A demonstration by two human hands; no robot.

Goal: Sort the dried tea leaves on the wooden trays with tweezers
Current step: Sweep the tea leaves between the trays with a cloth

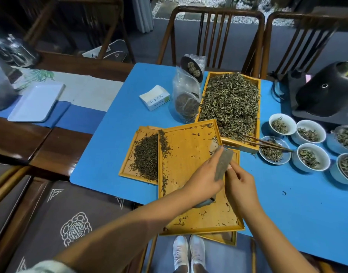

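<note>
**Scraping leaves off a tilted tray**

Holding a flat grey scraper (223, 164) over the near tray (190, 221), the left hand (203, 182) grips its side while the right hand (238, 184) pinches its other edge. At ten o'clock, dark leaves (147, 156) heap in the lower tray (127, 170). Tweezers (267, 144) lie idle at one o'clock, beside the far tray (258, 115). A hard sweep could, I judge, flick leaves onto the blue mat (102, 154).

Both hands meeting, left hand (203, 179) fingers curled, right hand (240, 183) pinching
</note>
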